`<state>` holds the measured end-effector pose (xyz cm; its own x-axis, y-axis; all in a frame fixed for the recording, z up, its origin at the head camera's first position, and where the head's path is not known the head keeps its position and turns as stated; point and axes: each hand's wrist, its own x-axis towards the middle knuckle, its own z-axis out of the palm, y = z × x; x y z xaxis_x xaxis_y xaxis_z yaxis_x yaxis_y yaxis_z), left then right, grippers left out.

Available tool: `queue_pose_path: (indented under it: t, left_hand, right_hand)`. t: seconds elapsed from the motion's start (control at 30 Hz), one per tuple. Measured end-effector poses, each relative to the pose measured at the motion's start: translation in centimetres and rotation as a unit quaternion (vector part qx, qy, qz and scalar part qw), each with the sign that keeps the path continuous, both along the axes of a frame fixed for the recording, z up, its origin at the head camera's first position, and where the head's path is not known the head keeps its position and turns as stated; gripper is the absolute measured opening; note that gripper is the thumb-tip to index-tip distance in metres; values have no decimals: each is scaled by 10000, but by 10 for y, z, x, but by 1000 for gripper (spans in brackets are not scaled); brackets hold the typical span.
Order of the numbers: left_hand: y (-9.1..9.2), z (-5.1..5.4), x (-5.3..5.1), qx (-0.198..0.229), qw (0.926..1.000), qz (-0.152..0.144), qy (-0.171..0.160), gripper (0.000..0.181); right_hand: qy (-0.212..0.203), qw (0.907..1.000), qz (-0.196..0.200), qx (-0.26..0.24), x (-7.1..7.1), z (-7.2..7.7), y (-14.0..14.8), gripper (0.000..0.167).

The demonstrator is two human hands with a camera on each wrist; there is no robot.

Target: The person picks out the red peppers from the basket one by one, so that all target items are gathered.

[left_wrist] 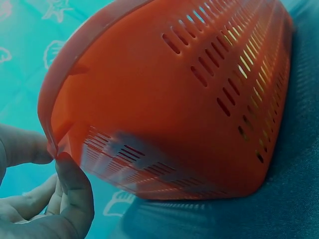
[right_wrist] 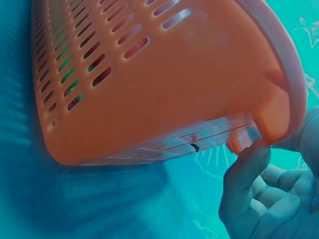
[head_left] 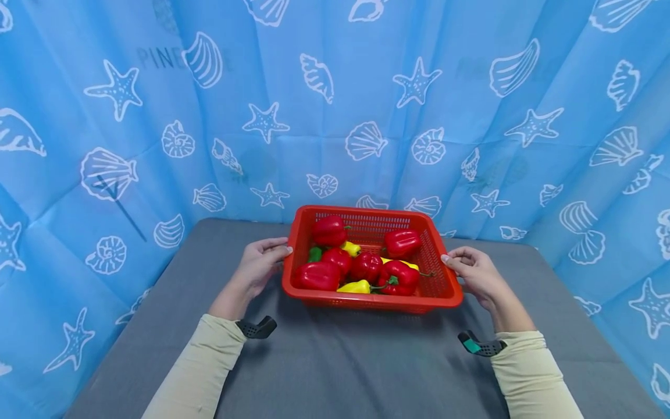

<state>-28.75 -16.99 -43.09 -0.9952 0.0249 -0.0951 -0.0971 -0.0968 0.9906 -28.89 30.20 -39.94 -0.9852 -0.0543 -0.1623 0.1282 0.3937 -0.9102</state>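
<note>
A red plastic basket (head_left: 366,300) with slotted walls holds several red bell peppers (head_left: 316,276), several yellow peppers (head_left: 356,287) and a green piece (head_left: 315,254) partly hidden under the red ones. At the basket's left end, my left hand (head_left: 260,265) pinches the rim between thumb and fingers. My right hand (head_left: 476,273) grips the opposite rim the same way. Both wrist views show the fingertips at the rim (left_wrist: 75,47) and the basket's slotted side (right_wrist: 164,99) close over the cloth. Whether its base touches the cloth I cannot tell.
Grey cloth (head_left: 335,361) covers the table beneath the basket. Behind and at both sides hangs a blue curtain (head_left: 335,105) printed with white shells and starfish. Each wrist carries a dark camera mount (head_left: 257,329) over a beige sleeve (head_left: 193,369).
</note>
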Motion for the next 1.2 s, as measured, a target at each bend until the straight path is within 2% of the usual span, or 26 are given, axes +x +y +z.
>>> queue_pose_path:
  t: [0.3, 0.87, 1.2]
  left_hand:
    - [-2, 1, 2, 118, 9999, 60, 3, 47]
    - [1, -3, 1, 96, 9996, 260, 36, 43]
    - [0, 0, 1, -71, 9998, 176, 36, 44]
  right_hand:
    - [155, 9998, 79, -23, -3, 2, -3, 46]
    - [7, 10000, 26, 45, 3, 1, -3, 48]
    - [34, 9999, 51, 125, 4, 2, -3, 50]
